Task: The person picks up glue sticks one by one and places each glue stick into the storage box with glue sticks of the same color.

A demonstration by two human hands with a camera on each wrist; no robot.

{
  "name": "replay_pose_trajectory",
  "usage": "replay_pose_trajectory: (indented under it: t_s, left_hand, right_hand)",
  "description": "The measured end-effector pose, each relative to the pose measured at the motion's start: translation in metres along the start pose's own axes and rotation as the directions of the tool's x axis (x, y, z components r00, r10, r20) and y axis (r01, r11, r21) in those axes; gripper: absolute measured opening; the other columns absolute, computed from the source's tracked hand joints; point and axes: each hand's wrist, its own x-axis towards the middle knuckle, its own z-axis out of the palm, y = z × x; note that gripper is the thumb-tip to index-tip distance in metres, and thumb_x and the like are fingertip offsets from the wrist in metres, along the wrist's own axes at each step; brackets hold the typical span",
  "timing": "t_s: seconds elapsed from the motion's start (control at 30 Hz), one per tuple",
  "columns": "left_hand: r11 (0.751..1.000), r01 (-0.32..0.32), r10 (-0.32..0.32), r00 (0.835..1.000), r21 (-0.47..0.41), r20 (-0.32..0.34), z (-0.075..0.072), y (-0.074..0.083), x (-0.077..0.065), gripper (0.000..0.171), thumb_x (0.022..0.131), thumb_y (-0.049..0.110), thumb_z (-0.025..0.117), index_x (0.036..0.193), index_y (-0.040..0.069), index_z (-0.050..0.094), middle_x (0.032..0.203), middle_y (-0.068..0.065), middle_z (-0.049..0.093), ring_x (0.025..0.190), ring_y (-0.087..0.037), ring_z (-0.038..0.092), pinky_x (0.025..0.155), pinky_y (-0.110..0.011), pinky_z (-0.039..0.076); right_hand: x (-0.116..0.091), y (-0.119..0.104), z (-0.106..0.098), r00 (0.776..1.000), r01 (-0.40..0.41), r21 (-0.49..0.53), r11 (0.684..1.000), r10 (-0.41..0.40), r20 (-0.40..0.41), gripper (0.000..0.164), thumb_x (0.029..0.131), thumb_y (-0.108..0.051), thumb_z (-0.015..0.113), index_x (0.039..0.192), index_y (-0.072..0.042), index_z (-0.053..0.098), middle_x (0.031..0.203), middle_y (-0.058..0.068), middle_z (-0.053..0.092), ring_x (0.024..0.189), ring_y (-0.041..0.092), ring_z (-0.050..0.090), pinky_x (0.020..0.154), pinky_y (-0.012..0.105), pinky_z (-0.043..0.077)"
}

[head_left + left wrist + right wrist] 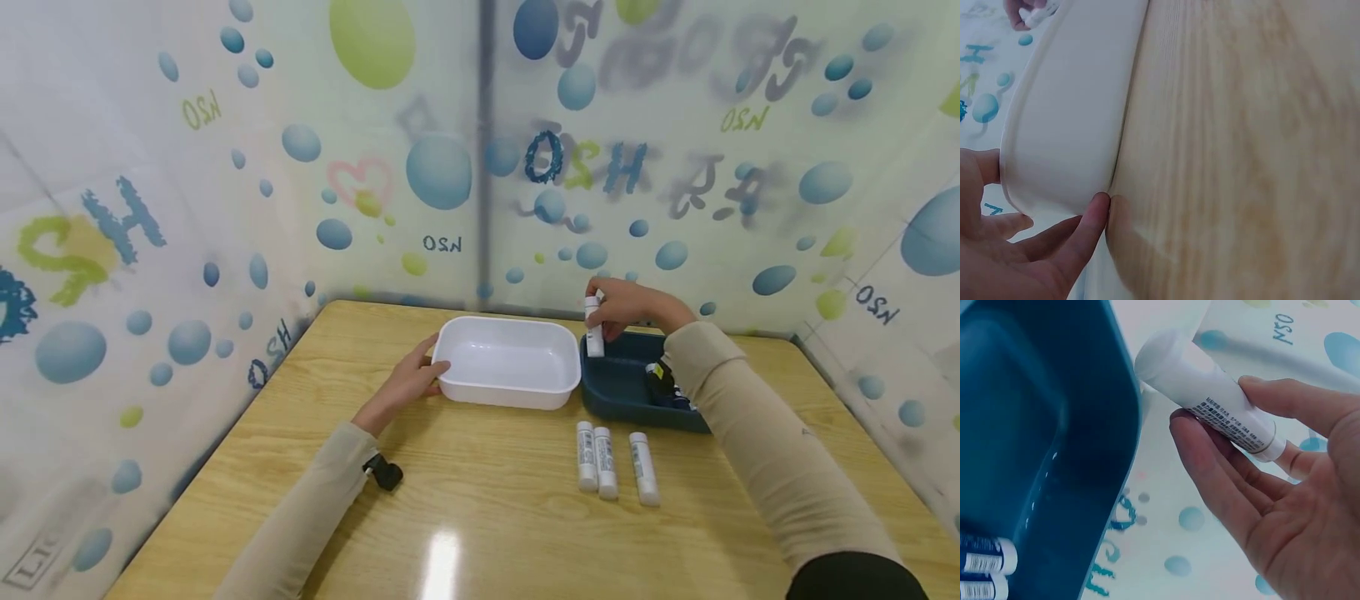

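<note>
My right hand [621, 307] pinches a white bottle [1210, 394] between thumb and fingers. The bottle has small dark print and a narrower end cap. In the head view it is upright over the left end of a dark blue tray [611, 404]. Dark bottles with white ends [985, 562] lie inside that tray, partly hidden by the right sleeve in the head view. My left hand [408, 375] grips the left end of a white tray [502, 397], thumb over the rim and fingers along the outer wall.
The two trays stand side by side on a wooden table [480, 467]. In front of the blue one lie several white bottles [606, 462], two close together and one apart. A patterned curtain [390, 275] rises behind the table. A small black device [384, 472] sits at the left wrist.
</note>
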Motion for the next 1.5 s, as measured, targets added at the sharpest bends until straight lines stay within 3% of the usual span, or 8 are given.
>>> replay_pose_trajectory:
  t_s: [0.63,0.93,1.2,1.5]
  left_hand:
    - [1.0,-0.009,0.009,1.0,0.02,-0.004,0.0,0.001,0.001,0.07,0.107,0.026,0.056,0.167,0.017,0.02,0.144,-0.031,0.054,0.111,-0.029,0.067,0.087,-0.036,0.063]
    - [1.0,-0.003,0.003,1.0,0.018,-0.004,-0.001,-0.001,0.003,0.07,0.107,0.026,0.056,0.167,0.017,0.02,0.145,-0.03,0.054,0.111,-0.029,0.067,0.086,-0.034,0.063]
    - [1.0,-0.004,0.004,1.0,0.007,0.003,-0.001,0.0,0.001,0.071,0.107,0.026,0.057,0.167,0.02,0.021,0.145,-0.028,0.054,0.114,-0.031,0.066,0.088,-0.035,0.063]
    - [1.0,-0.014,0.014,1.0,0.012,0.006,-0.002,-0.001,0.0,0.071,0.107,0.027,0.057,0.167,0.019,0.021,0.145,-0.029,0.054,0.115,-0.032,0.066,0.088,-0.036,0.063]
  right_hand:
    - [0.031,-0.027,0.03,1.0,0.008,0.017,1.0,-0.008,-0.01,0.038,0.097,-0.013,0.072,0.121,0.001,0.046,0.115,0.023,0.06,0.08,0.025,0.073,0.079,0.039,0.065]
    - [0.045,-0.029,0.044,0.999,-0.055,-0.062,0.997,0.055,0.0,0.036,0.094,-0.013,0.076,0.116,0.001,0.051,0.11,0.021,0.064,0.08,0.024,0.075,0.074,0.033,0.065]
    - [0.049,-0.035,0.05,0.996,-0.079,-0.072,0.994,0.082,0.033,0.034,0.091,-0.012,0.078,0.11,0.0,0.053,0.106,0.019,0.066,0.078,0.023,0.075,0.072,0.03,0.064]
    - [0.056,-0.037,0.061,0.99,-0.125,-0.129,0.984,0.133,0.057,0.039,0.093,-0.014,0.078,0.119,0.0,0.053,0.102,0.017,0.069,0.074,0.019,0.074,0.069,0.028,0.063]
